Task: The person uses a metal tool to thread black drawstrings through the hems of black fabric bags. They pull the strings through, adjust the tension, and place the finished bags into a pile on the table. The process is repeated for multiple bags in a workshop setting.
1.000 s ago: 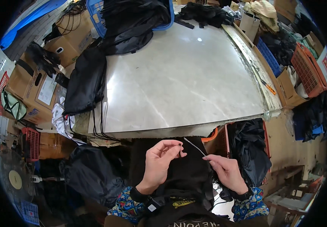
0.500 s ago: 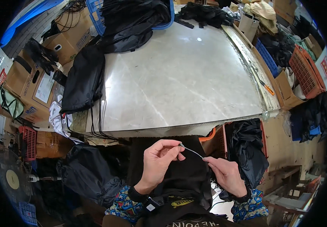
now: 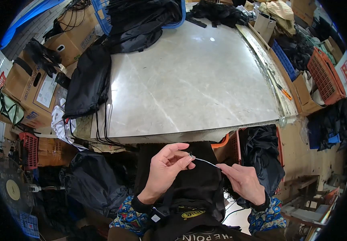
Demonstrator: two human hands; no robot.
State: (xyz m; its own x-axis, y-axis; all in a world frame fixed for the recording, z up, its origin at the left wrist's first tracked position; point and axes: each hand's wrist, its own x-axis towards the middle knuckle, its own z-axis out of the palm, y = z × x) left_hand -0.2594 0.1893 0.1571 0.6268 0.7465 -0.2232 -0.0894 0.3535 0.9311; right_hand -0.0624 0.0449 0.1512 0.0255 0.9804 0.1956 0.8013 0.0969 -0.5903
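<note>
Just beyond my dark apron (image 3: pixel 193 184), both my hands stretch a thin, pale, wire-like strand (image 3: pixel 207 162) between them. My left hand (image 3: pixel 163 170) pinches its left end between thumb and fingers, the index finger pointing out to the right. A small dark tip (image 3: pixel 191 154) pokes out at that pinch; what it is, I cannot make out. My right hand (image 3: pixel 243 180) is closed round the strand's other end, which is hidden in the fingers. The strand runs nearly straight, sloping slightly down to the right.
Ahead lies a grey marbled tabletop (image 3: pixel 189 88). A black drawstring bag (image 3: pixel 88 82) hangs over its left edge, cords dangling. Black fabric fills a blue basket (image 3: pixel 177 24) at the back. An orange cutter (image 3: pixel 285 94) lies on the right edge. Black bags (image 3: pixel 262 154) fill a red crate.
My left index finger has lifted and straightened away from the pinch. The strand is pulled straighter, and my right hand has shifted slightly upward.
</note>
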